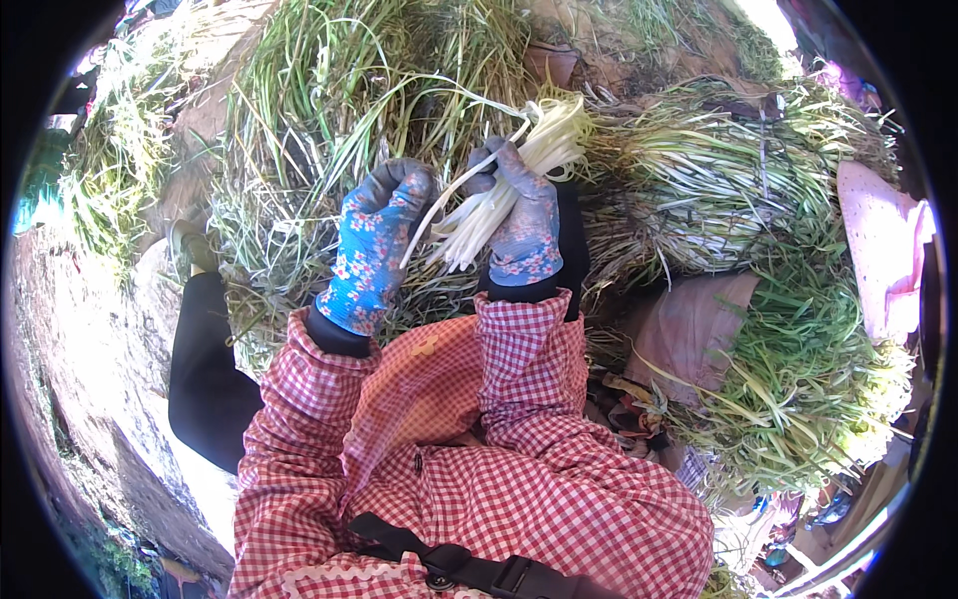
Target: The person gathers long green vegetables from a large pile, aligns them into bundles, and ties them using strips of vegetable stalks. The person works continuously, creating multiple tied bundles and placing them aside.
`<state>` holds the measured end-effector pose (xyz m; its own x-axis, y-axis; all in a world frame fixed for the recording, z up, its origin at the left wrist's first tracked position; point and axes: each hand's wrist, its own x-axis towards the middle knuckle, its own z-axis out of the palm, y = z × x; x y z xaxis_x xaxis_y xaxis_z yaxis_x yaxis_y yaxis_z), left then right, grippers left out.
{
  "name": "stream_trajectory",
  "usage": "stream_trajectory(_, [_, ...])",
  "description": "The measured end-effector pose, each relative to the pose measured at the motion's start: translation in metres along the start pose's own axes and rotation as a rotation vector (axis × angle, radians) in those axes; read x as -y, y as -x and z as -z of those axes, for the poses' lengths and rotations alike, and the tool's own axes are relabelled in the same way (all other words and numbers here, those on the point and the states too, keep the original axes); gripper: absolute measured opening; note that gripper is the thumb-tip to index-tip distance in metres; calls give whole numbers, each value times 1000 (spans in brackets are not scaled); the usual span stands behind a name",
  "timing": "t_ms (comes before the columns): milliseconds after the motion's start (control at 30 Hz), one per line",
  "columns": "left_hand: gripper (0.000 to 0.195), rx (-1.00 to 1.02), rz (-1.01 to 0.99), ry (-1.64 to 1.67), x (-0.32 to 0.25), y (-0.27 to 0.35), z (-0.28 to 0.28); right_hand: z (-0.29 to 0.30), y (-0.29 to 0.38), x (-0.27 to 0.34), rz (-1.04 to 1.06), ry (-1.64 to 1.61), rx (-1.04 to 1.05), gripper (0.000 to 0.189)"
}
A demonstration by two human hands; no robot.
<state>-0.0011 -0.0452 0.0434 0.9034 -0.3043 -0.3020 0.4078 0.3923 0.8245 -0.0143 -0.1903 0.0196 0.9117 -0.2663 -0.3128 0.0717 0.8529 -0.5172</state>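
My right hand [524,217], in a blue flowered glove with a grey palm, grips a bundle of pale, white-stemmed leafy stalks [555,142]. The bundle slants, its white ends down to the left and its yellowish part up to the right. One longer stalk [441,210] lies apart on the bundle's left side, between my hands. My left hand [385,232], in a matching glove, is just left of that stalk with its fingers curled; whether anything is between its fingertips cannot be told.
Loose green stalks [299,127] lie heaped in front of me. A large pile of white-stemmed stalks [696,180] is at the right, with greener leaves [793,359] below it. A brownish cloth [692,329] lies between them. A pink spotted object [876,239] stands at the far right.
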Motion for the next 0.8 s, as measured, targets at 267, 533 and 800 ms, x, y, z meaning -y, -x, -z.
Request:
stream_trajectory(267, [11,394,-60,834,-25,23,53,0,0,8,119,-214,-47,21])
stream_trajectory(533, [26,-202,-373,-1201,-54,22,130,-4,-4,-4,95,-107,-146,17])
stream_trajectory(800, [22,-76,-278,-622,-8,30,10,2,-5,-9,126,85,-100,21])
